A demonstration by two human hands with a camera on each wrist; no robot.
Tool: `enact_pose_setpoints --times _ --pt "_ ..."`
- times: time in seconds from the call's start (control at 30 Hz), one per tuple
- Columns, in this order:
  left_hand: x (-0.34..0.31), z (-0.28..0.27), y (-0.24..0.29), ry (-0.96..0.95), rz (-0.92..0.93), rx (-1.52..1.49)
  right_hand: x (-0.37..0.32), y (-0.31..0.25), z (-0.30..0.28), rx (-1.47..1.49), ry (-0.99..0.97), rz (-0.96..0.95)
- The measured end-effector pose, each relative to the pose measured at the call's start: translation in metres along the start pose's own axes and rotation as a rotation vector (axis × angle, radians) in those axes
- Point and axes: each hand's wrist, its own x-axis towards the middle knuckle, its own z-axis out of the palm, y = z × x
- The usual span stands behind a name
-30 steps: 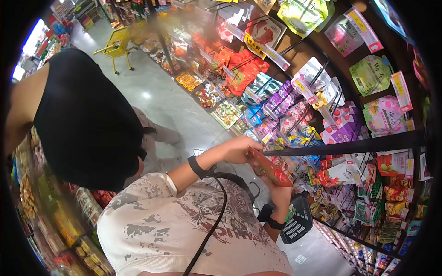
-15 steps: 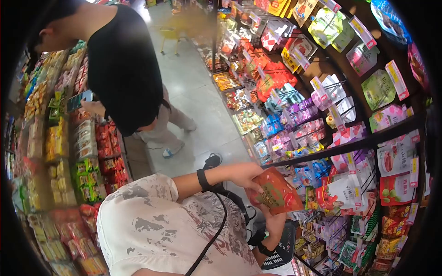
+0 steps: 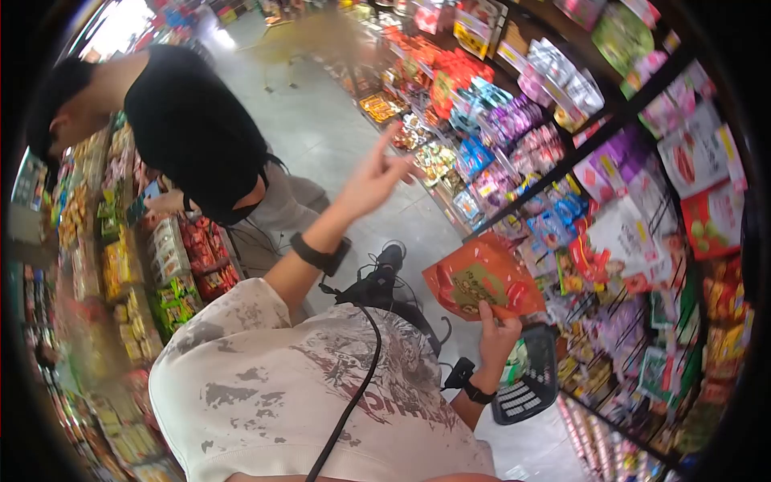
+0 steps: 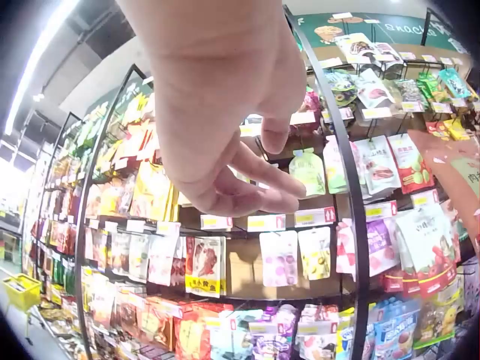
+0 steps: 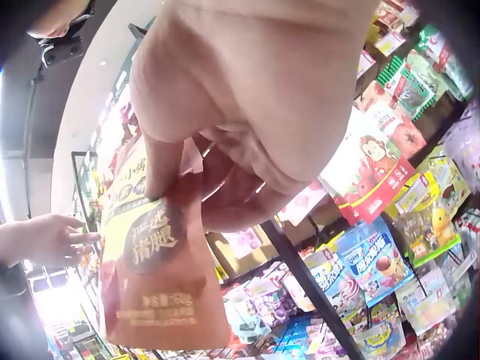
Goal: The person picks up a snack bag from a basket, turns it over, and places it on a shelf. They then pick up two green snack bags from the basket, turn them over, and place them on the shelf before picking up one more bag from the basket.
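Note:
In the head view my right hand (image 3: 499, 341) pinches the lower edge of a red-orange snack pouch (image 3: 474, 277), thumb across its printed face. The right wrist view shows the same pouch (image 5: 161, 277) hanging from the thumb and curled fingers. My left hand (image 3: 376, 181) is raised over the aisle, apart from the pouch, with fingers loosely spread and nothing in them. Its fingers (image 4: 255, 199) are relaxed and bent in the left wrist view, in front of the snack racks. Part of the pouch (image 4: 454, 169) shows at that view's right edge.
Racks of hanging snack bags (image 3: 626, 241) with black bars (image 3: 578, 153) line the right side. A black basket (image 3: 534, 394) is beside my right forearm. To the left, a person in black (image 3: 193, 132) stands at another snack shelf (image 3: 120, 281); a yellow cart (image 4: 22, 292) stands farther off.
My left hand has let go of the pouch and moved up and away over the aisle. The right hand keeps the pouch. The person in black has turned toward the left shelf.

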Motion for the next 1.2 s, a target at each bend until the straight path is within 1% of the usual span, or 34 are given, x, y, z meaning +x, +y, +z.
enact_pose_setpoints --times 0.07,0.1,0.17,0.2,0.23,0.3,0.33,0.43,0.47,0.53,0.6,0.63,0.7,0.73,0.83,0.87,0.93,0.97,1.0,1.03,1.07,1.1,1.13,1.2 --pt "-0.007 0.002 0.021 0.022 -0.040 0.029 -0.008 0.013 0.002 0.098 0.017 0.027" --pt "-0.012 0.006 0.026 0.030 -0.064 0.046 -0.011 0.016 0.002 0.086 0.007 0.045" --pt "-0.021 0.011 0.023 -0.001 -0.115 0.049 -0.014 0.019 0.006 0.066 -0.008 0.076" --pt "-0.025 0.014 0.017 -0.004 -0.132 0.036 -0.015 0.013 0.009 0.133 -0.005 0.041" --pt "-0.026 0.014 0.014 -0.006 -0.145 0.022 -0.015 0.013 0.009 0.136 0.004 0.064" --pt "-0.029 0.015 0.016 -0.050 -0.158 0.027 -0.019 0.013 0.009 0.136 0.019 0.104" --pt "-0.029 0.013 0.017 -0.067 -0.162 0.028 -0.020 0.013 0.011 0.208 0.047 0.081" --pt "-0.027 0.001 0.017 -0.144 -0.164 -0.004 -0.020 0.002 0.019 0.320 0.118 0.141" --pt "-0.029 -0.001 0.019 -0.191 -0.207 0.037 -0.020 -0.003 0.022 0.297 0.144 0.111" --pt "-0.028 -0.013 0.040 -0.275 -0.282 0.129 -0.020 -0.008 0.032 0.268 0.131 0.057" --pt "-0.033 -0.029 0.031 -0.498 -0.147 0.159 -0.020 -0.020 0.049 0.276 0.089 0.018" --pt "-0.035 -0.038 0.026 -0.612 -0.078 0.179 -0.019 -0.029 0.058 0.207 0.044 -0.022" --pt "-0.041 -0.056 0.020 -0.646 0.008 0.149 -0.020 -0.050 0.075 0.066 -0.043 -0.089" --pt "-0.044 -0.065 0.019 -0.659 0.051 0.134 -0.018 -0.056 0.085 0.109 -0.049 -0.118" --pt "-0.056 -0.089 0.023 -0.525 0.133 0.149 -0.019 -0.067 0.120 0.037 -0.227 -0.092" --pt "-0.059 -0.098 0.025 -0.525 0.070 0.143 -0.019 -0.070 0.133 0.013 -0.289 -0.075" --pt "-0.065 -0.115 0.028 -0.534 -0.052 0.135 -0.017 -0.086 0.157 -0.002 -0.301 -0.233" --pt "-0.067 -0.121 0.028 -0.530 -0.048 0.127 -0.017 -0.096 0.170 -0.007 -0.302 -0.310" --pt "-0.070 -0.126 0.026 -0.529 -0.047 0.118 -0.021 -0.109 0.181 0.062 -0.314 -0.165" --pt "-0.074 -0.129 0.023 -0.527 -0.049 0.105 -0.021 -0.111 0.188 0.109 -0.301 -0.143" --pt "-0.077 -0.131 0.017 -0.540 -0.003 0.102 -0.022 -0.113 0.193 0.155 -0.289 -0.119" --pt "-0.078 -0.135 0.017 -0.571 0.004 0.132 -0.025 -0.115 0.198 0.203 -0.278 -0.091" --pt "-0.081 -0.139 0.018 -0.602 0.004 0.162 -0.025 -0.129 0.197 0.119 -0.279 -0.125" --pt "-0.090 -0.143 0.022 -0.627 -0.006 0.209 -0.029 -0.121 0.196 0.145 -0.302 -0.131"
